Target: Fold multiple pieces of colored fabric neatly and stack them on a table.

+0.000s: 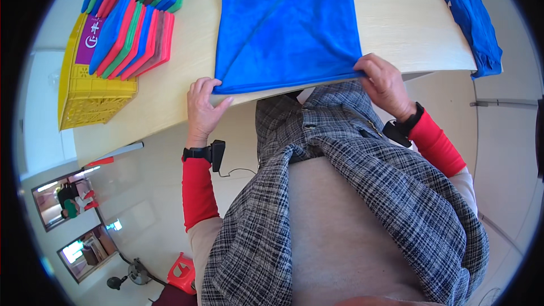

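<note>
A blue cloth [289,31] lies spread as a near-square on the table, with a few slanting creases and a folded-looking near edge. At its near left corner, my left hand [204,107] rests its fingertips on the fabric, with the thumb held apart below the edge. My right hand [385,82] pinches the near right corner between thumb and bent fingers. Both wrists wear black bands carrying small black devices.
The pale table [164,99] ends just before my body. Folded cloths [130,37] in blue, green, red and brown stand in two rows at the left, beside a yellow plastic crate [93,102]. Bunched blue fabric [470,17] hangs over the right edge. A red stool [182,272] stands lower left.
</note>
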`<act>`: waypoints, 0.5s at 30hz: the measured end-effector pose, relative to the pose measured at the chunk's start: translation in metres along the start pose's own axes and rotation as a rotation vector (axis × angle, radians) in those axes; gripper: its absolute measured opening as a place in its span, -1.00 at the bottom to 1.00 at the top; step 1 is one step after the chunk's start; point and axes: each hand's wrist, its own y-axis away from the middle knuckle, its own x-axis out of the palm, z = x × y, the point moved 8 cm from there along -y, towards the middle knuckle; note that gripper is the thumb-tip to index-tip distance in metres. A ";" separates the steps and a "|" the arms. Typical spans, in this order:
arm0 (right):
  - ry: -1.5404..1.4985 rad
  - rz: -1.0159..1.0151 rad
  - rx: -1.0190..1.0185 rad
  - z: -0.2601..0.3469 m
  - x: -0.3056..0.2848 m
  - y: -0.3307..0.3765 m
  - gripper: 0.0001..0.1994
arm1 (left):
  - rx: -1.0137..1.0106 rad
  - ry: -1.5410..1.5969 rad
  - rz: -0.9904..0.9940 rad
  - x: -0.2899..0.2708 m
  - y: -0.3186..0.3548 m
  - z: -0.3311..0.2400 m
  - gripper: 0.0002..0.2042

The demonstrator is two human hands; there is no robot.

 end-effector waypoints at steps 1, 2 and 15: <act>-0.023 -0.026 0.040 -0.001 -0.007 -0.004 -0.71 | 0.004 -0.002 0.007 0.000 -0.001 -0.001 -0.60; -0.045 -0.051 0.080 -0.003 -0.012 -0.008 -0.72 | 0.008 -0.004 0.014 0.001 -0.001 -0.003 -0.61; -0.082 -0.091 0.079 0.001 -0.034 -0.029 -0.73 | -0.035 0.122 -0.011 0.002 -0.009 0.001 -0.71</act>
